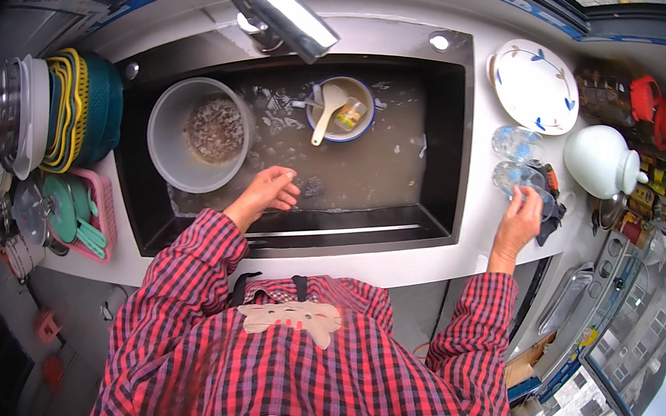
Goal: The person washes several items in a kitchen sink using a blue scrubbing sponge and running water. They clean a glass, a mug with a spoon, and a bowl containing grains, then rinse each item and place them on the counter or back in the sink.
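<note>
My left hand (pixel 266 193) hovers over the front of the dark sink (pixel 327 250), holding nothing, fingers slightly curled. Just left of it, a translucent plastic tub (pixel 162 149) stands in the sink with foamy residue inside. Cloudy water (pixel 369 175) covers the sink bottom. Farther back sits a blue-rimmed white enamel bowl (pixel 359 135), containing a pale rice paddle (pixel 329 108) and a small clear cup with a printed label (pixel 351 113). On the right counter, the fingertips of my right hand (pixel 519 224) pinch the near end of a blue-patterned clear glass (pixel 511 174). A second such glass (pixel 513 143) lies behind it.
A chrome faucet (pixel 277 12) overhangs the sink's back edge. White plates with blue leaves (pixel 535 86) and a pale lidded jar (pixel 598 161) occupy the right counter. A dark cloth (pixel 551 223) lies by my right hand. Stacked colanders (pixel 91 110) and a pink basket (pixel 105 214) line the left.
</note>
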